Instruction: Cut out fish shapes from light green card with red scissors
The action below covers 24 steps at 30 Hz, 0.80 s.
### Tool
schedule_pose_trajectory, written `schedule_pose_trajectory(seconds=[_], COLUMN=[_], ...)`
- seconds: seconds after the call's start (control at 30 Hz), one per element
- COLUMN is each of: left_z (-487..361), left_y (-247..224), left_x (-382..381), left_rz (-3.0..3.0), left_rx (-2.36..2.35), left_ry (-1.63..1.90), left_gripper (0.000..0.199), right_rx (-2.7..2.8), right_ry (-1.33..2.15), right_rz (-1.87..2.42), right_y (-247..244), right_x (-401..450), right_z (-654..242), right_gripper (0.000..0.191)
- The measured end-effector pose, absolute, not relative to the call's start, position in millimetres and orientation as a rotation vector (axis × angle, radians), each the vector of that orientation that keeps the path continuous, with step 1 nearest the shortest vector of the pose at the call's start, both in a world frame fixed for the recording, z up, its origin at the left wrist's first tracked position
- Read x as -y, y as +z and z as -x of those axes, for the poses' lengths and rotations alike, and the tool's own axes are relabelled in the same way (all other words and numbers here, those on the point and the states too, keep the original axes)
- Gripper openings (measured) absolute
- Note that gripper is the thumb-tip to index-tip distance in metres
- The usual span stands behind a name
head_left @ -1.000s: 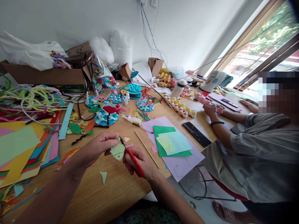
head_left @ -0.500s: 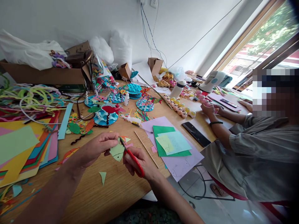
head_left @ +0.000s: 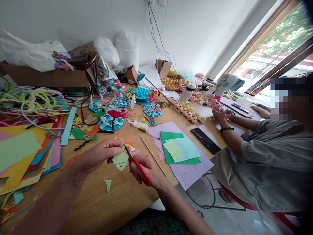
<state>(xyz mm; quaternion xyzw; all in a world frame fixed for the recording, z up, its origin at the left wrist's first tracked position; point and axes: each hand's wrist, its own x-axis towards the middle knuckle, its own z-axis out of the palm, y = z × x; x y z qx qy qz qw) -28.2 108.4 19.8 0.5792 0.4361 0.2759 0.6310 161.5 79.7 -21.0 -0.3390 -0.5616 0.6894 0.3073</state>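
While left grip [head_left: 102,152] holds paper [head_left: 120,161] and right grip [head_left: 148,170] scissors [head_left: 140,168], a cluttered table [head_left: 97,202] lines the wall [head_left: 198,31].

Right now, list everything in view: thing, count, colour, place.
Scissors: one, red-handled, right hand
Fish cutout: one, light green, left hand
Triangular scrap: one, light green, front
Stick: one, tan, centre
Near sheet: one, purple, centre
Phone: one, black, right
Paper stack: one, multicoloured, left
Pipe cleaners: many, mixed, left
Discs: several, blue, back
Figurines: many, pink-yellow, back
Tall bottle: one, white, back
Boxes: several, brown, back
Table: one, brown, centre
Co-worker: one, grey-clad, right
Small scraps: uncountable, mixed, scattered
Hands, forearms: two each, bare, front
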Motion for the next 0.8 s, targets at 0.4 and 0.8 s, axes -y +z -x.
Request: schedule_pose_trajectory(seconds=[0.4,0.8], left_z=[34.4,44.7], left_y=[16.3,23.7], left_x=[-111.3,-108.0], left_rz=[-1.37,-1.456], left_rx=[-0.945,-1.08], left_ry=[0.52,0.301], left_gripper=[0.018,0.016], right_rx=[1.578,1.87], right_ry=[1.818,1.759], right_rz=[0.917,0.928], right_y=[-12.4,-16.8], right_x=[-77.4,-80.4], right_z=[-167.9,-173.4], right_gripper=[0.046,0.042])
